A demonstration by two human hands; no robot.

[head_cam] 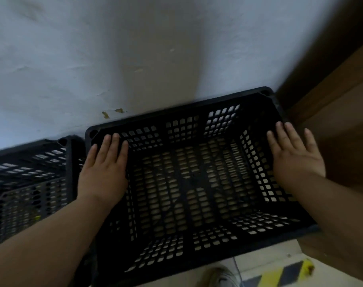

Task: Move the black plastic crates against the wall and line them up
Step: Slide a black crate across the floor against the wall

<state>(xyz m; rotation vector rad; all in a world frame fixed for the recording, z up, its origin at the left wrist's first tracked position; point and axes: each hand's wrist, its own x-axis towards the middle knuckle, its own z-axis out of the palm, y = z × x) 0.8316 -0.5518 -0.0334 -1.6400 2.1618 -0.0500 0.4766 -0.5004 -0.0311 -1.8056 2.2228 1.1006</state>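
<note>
A black perforated plastic crate (188,183) stands on the floor, empty, with its far rim against the white wall (114,59). My left hand (103,168) lies flat over its left rim, fingers straight. Over the right rim my right hand (294,156) lies the same way, fingers spread and straight. A second black crate (27,179) sits just left of the first, also by the wall, with its right rim almost touching the first crate.
A brown wooden door or panel (338,112) stands close to the crate's right side. On the floor at the bottom right runs yellow and black hazard tape (280,274). A light shoe tip (217,276) shows below the crate's near edge.
</note>
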